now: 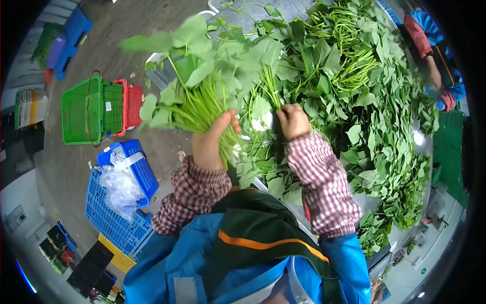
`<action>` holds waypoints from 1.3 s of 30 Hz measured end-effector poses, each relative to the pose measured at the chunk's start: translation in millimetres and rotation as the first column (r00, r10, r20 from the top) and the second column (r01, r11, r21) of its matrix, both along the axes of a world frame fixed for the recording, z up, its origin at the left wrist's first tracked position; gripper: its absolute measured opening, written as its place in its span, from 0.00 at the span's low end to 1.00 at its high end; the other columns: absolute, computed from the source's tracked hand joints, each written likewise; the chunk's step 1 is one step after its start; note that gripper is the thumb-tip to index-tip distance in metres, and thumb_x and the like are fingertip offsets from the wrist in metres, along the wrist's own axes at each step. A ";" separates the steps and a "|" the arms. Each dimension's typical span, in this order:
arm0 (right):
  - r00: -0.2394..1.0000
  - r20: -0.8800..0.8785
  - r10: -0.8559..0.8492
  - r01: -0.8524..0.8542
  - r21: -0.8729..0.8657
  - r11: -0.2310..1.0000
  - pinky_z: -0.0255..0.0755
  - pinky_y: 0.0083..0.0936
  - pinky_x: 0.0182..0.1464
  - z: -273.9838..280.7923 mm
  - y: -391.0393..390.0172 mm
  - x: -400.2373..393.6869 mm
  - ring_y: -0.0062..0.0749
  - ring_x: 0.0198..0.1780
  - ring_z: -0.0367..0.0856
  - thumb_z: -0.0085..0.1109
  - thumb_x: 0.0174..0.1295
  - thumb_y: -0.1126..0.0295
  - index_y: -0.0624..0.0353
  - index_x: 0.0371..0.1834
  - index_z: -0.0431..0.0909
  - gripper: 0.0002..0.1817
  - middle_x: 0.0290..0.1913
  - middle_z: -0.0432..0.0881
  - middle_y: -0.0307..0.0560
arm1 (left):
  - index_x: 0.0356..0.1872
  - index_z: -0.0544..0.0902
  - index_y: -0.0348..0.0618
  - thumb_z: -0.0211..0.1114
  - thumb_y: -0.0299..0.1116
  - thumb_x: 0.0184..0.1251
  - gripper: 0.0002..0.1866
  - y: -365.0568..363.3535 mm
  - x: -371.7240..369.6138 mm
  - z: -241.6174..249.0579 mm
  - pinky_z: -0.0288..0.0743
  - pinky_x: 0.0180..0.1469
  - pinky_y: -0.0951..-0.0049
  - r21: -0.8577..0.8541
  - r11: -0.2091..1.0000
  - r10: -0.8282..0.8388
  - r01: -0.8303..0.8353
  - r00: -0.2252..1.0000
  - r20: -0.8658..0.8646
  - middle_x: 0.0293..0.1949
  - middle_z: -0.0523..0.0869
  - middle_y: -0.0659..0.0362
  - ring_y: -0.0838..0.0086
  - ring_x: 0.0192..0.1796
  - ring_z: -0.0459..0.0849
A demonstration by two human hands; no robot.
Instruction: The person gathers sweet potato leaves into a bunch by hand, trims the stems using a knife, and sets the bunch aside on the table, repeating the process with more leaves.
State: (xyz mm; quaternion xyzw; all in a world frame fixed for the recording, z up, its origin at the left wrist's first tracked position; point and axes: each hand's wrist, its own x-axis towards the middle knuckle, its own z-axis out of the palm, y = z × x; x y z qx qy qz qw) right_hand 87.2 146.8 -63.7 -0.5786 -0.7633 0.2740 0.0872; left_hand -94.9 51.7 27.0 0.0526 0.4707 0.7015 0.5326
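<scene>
My left hand (215, 137) is wrapped round a thick bunch of leafy greens (197, 101), long pale-green stems with broad leaves at the top. The bunch is raised over the table's near left side, and its leaves are blurred. Just to the right, my right hand (293, 121) pinches a few stems of leafy greens (270, 83) whose leaves point away from me. Part of that grip is hidden behind the fingers. A large heap of the same greens (374, 137) covers the metal table (248, 20) ahead and to the right.
On the floor to the left stand a green basket (76, 111), a red basket (133, 104) and a blue basket (144, 172) with clear plastic bags (119, 185). Blue crates (109, 213) lie below. Across the table, another person's hand (434, 76) is near the heap.
</scene>
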 end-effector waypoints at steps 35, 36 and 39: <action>0.437 -0.708 -0.554 0.098 -0.575 0.812 0.68 0.12 0.34 96.2 -70.5 -14.4 0.16 0.31 0.74 0.59 0.56 0.73 0.66 0.39 0.77 0.10 0.32 0.80 0.41 | 0.38 0.76 0.35 0.62 0.22 0.55 0.09 -8.4 25.0 9.6 0.71 0.33 0.79 -0.096 0.837 -0.534 0.538 0.767 -0.355 0.32 0.79 0.60 0.79 0.31 0.76; 0.382 -0.694 -0.611 0.100 -0.626 0.773 0.68 0.13 0.38 96.0 -73.3 -11.8 0.19 0.34 0.76 0.56 0.58 0.74 0.66 0.39 0.77 0.09 0.35 0.81 0.44 | 0.38 0.76 0.35 0.61 0.22 0.55 0.09 -9.3 24.9 5.7 0.72 0.33 0.78 -0.071 0.867 -0.488 0.494 0.809 -0.327 0.32 0.79 0.59 0.78 0.31 0.76; -0.147 -0.650 -0.746 -0.181 -0.723 0.666 0.70 0.23 0.42 91.9 -80.5 -7.9 0.24 0.36 0.76 0.49 0.63 0.69 0.61 0.41 0.72 0.08 0.35 0.79 0.41 | 0.39 0.75 0.36 0.60 0.22 0.55 0.10 -7.8 21.5 -0.4 0.73 0.33 0.77 -0.038 0.969 -0.247 0.244 0.956 -0.159 0.32 0.79 0.59 0.76 0.30 0.77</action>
